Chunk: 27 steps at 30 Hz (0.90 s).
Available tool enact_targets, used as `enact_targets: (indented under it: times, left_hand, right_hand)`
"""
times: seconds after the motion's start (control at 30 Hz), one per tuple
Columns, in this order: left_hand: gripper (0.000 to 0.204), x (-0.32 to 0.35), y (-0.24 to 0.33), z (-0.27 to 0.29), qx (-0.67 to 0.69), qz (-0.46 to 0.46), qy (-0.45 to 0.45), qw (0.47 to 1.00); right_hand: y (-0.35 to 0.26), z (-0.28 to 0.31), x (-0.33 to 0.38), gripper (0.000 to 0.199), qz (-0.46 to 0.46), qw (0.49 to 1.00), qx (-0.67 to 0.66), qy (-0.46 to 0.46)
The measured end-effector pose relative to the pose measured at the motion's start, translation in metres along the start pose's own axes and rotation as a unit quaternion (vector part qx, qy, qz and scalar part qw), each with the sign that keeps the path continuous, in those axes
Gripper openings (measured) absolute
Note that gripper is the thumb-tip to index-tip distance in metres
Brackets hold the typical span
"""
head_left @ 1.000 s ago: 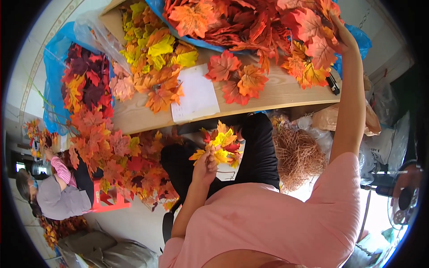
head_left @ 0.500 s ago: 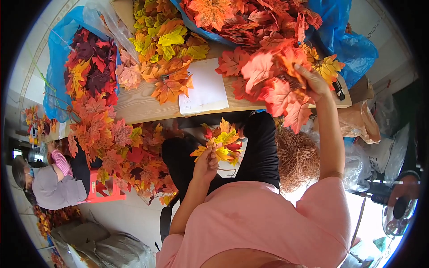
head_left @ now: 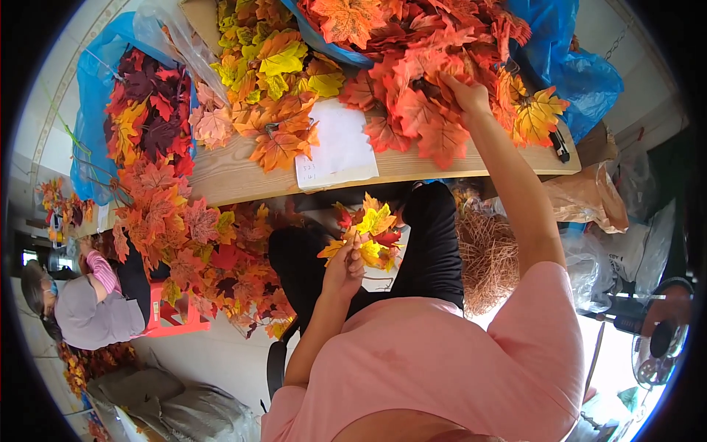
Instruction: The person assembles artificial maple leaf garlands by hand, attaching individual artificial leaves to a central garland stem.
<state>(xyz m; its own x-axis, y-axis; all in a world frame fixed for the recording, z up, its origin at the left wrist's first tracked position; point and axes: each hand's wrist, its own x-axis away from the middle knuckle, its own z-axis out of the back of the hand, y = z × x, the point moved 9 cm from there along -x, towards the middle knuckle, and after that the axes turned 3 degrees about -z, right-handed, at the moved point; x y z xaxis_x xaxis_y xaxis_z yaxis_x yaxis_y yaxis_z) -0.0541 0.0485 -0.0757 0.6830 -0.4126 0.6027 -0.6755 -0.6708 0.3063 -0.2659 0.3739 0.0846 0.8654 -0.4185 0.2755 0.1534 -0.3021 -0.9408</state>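
My left hand (head_left: 344, 269), above my lap, is closed on the stem of a small spray of artificial maple leaves (head_left: 378, 221), yellow, orange and dark red. On the table my right hand (head_left: 468, 97) is among red-orange artificial maple leaves (head_left: 420, 110). Its thumb lies across them, while the other fingers are mostly hidden. These leaves rest at the front of a larger red pile (head_left: 434, 33) in blue plastic. To the right of that hand lies a yellow-orange leaf cluster (head_left: 536, 116).
White paper (head_left: 335, 147) lies on the wooden table (head_left: 243, 173). Left of it are orange leaves (head_left: 283, 136), yellow-green leaves (head_left: 283, 55) and a blue bag (head_left: 92, 125) of dark leaves. Brown stems (head_left: 486, 258) hang at right. A person (head_left: 96, 309) sits far left.
My right hand has moved left and away from me, carrying the red leaves from the table's front edge back against the pile. My left hand and its spray have hardly moved.
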Motion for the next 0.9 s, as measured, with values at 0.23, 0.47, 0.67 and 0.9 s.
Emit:
enact_targets:
  times: [0.23, 0.47, 0.67, 0.9]
  left_hand:
    - [0.009, 0.001, 0.001, -0.003, -0.004, -0.007, 0.002, 1.000]
    - [0.009, 0.002, -0.003, -0.002, 0.002, 0.001, 0.021, 1.000]
    - [0.011, 0.001, -0.004, -0.004, -0.010, 0.000, 0.019, 1.000]
    - [0.012, -0.001, -0.004, -0.006, -0.010, 0.006, 0.000, 1.000]
  right_hand:
    - [0.007, 0.025, -0.035, 0.041, 0.142, 0.963, 0.157, 0.168]
    - [-0.021, 0.029, 0.036, 0.064, 0.191, 0.883, 0.323, 0.281]
    - [-0.024, 0.037, 0.049, 0.064, 0.211, 0.852, 0.355, 0.321]
    - [-0.025, 0.059, 0.079, 0.030, 0.261, 0.890, 0.205, 0.313]
